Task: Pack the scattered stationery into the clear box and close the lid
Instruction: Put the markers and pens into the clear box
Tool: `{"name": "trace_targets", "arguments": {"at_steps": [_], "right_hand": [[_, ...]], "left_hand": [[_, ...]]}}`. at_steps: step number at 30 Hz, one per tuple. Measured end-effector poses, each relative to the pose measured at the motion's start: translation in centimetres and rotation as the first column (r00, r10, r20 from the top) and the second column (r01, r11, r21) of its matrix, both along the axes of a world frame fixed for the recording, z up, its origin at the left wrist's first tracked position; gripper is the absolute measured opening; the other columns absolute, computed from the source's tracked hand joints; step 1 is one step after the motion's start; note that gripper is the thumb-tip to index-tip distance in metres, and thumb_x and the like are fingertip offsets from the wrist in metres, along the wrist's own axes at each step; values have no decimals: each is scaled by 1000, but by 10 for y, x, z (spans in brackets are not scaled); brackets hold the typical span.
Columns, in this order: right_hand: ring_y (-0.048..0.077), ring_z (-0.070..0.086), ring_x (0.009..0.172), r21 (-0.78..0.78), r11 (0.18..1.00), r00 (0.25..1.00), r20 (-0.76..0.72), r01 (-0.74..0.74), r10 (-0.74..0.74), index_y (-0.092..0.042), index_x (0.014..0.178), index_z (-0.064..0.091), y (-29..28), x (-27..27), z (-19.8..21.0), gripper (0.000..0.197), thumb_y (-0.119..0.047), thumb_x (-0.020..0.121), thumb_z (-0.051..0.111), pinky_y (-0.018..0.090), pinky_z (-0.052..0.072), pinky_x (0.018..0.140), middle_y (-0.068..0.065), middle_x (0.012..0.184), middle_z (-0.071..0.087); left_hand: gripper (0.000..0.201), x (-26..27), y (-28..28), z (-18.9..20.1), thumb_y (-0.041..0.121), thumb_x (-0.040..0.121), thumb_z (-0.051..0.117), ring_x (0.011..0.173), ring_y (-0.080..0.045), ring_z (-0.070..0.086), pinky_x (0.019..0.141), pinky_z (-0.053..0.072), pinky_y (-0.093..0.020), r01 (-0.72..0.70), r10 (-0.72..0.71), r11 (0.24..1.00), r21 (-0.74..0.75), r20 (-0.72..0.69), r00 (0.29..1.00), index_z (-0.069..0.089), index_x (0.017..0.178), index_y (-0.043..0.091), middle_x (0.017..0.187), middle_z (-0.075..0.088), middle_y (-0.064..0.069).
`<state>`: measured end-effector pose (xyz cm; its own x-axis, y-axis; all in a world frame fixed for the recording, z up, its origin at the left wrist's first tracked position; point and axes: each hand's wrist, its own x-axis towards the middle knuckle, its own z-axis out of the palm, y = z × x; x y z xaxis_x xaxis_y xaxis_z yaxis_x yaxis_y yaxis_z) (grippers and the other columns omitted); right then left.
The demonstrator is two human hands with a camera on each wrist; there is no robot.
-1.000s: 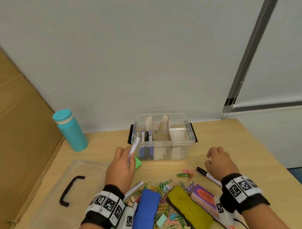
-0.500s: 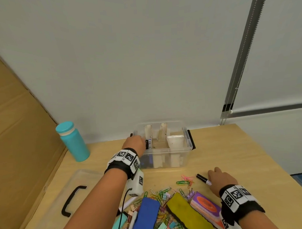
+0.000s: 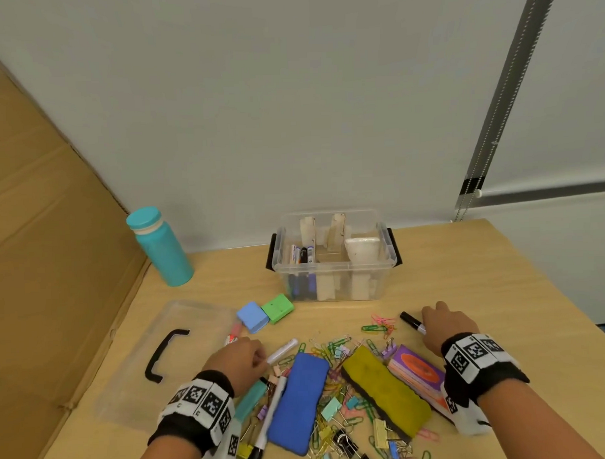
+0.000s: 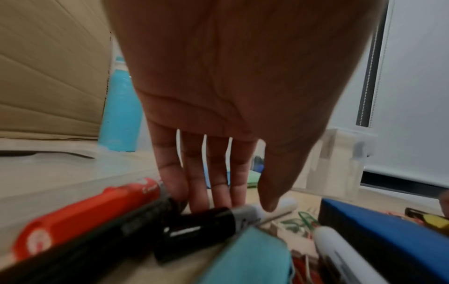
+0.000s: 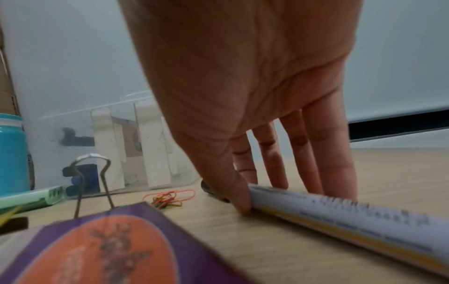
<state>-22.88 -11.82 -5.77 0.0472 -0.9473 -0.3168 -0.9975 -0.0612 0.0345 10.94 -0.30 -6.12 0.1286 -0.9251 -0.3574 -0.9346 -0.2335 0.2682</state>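
Fingers of the right hand (image 5: pixel 243 86) pinch a marker (image 5: pixel 340 217); left hand (image 4: pixel 230 86) fingers straight.

The right hand (image 3: pixel 446 325) covers most of a marker (image 3: pixel 412 323), leaving its black cap showing. In the left wrist view, the near pens (image 4: pixel 85 217) are blurred. Print on the marker barrel (image 5: pixel 352 221) is unreadable.

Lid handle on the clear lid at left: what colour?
Black. The lid handle shows best in the head view, on the clear lid.
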Motion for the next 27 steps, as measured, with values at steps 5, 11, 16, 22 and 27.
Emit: {"name": "trace_targets", "arguments": {"at_steps": [5, 11, 16, 22, 27], "right_hand": [[28, 59, 91, -22, 997, 985, 155, 77, -73, -12, 112, 44, 0, -6, 5, 22, -28, 99, 37, 34, 45, 72, 11, 110, 57], [21, 56, 60, -292, 937, 792, 609, 192, 27, -21, 122, 46, 6, -2, 33, 31, -39, 101, 32, 29, 37, 49, 0, 67, 55], [17, 54, 71, -275, 953, 660, 741, 130, 124, -25, 135, 46, 8, 12, 73, 37, -25, 98, 40, 28, 38, 57, 4, 88, 57], [21, 61, 80, -373, 928, 592, 749, 9, 296, -21, 130, 55, -1, 48, 105, 39, -10, 93, 50, 29, 54, 70, 4, 105, 50], [14, 71, 78, -319, 945, 297, 912, 74, 284, -14, 97, 61, -13, 87, 114, 10, -9, 89, 62, 30, 59, 73, 2, 91, 68]], "left_hand": [[16, -4, 0, -7, 40, 85, 60, 91, -8, 58, 85, 51, -29, 5, -3, 1000, -30, 52, 999, 55, 97, 31, 103, 56, 10], [9, -4, -6, 0, 31, 87, 57, 87, -11, 60, 81, 52, -29, -24, 25, 1000, -9, 32, 999, 57, 95, 27, 96, 60, 7], [6, 16, 1, 14, 25, 90, 54, 81, -12, 59, 73, 50, -28, -210, 162, 955, -210, -225, 961, 53, 96, 23, 94, 57, 3], [15, 46, 14, 24, 34, 91, 53, 78, -21, 64, 59, 44, -29, -381, 257, 884, -271, -398, 880, 52, 93, 19, 94, 56, 3], [6, 54, 21, 19, 24, 94, 51, 75, -22, 67, 55, 45, -28, -404, 258, 871, -280, -439, 861, 50, 95, 18, 93, 59, 2]]}}
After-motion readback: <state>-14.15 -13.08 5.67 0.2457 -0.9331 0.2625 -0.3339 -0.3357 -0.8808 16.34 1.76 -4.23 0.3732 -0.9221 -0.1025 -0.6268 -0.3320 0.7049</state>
